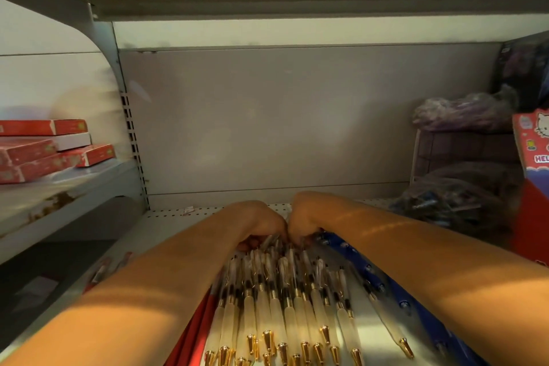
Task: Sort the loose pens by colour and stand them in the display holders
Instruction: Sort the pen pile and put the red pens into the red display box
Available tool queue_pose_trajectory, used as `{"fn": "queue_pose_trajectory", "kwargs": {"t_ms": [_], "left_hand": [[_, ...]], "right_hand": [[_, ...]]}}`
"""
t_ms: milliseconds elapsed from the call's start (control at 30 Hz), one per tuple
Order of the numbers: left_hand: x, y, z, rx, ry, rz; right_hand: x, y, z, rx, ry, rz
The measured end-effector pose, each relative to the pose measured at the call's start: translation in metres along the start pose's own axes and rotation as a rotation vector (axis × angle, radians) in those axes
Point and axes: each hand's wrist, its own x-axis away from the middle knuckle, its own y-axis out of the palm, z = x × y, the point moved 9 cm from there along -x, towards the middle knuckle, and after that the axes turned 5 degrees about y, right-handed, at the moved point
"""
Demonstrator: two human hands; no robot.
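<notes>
Gold-tipped white pens (285, 315) are lying fanned on the shelf (166, 224); at their far ends the left hand (258, 221) and right hand (306, 217) are curling fingers around them; farther right, a red box (531, 140) is reading "HEL"

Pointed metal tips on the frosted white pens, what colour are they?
Shiny gold; the pointed metal tips show best in the head view.

Your one head-worn camera looks forward and down from close behind your left hand (261, 224) and right hand (307, 217), into the grey metal shelf bay (282, 128). The frosted white pens with gold tips (285, 315) run from the grip back toward the lens.
</notes>
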Motion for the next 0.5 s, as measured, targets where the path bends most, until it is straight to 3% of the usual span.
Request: {"fn": "queue_pose_trajectory", "kwargs": {"t_ms": [100,333,500], "left_hand": [[0.001,-0.001,0.000,0.009,0.018,0.016],[0.009,0.004,0.011,-0.058,0.094,-0.010],[0.007,0.005,0.018,-0.148,0.153,0.090]], "right_hand": [[-0.001,-0.007,0.005,-0.135,0.014,0.011],[0.002,-0.065,0.051,-0.782,0.007,0.369],[-0.009,-0.068,0.066,-0.933,0.019,0.438]]}}
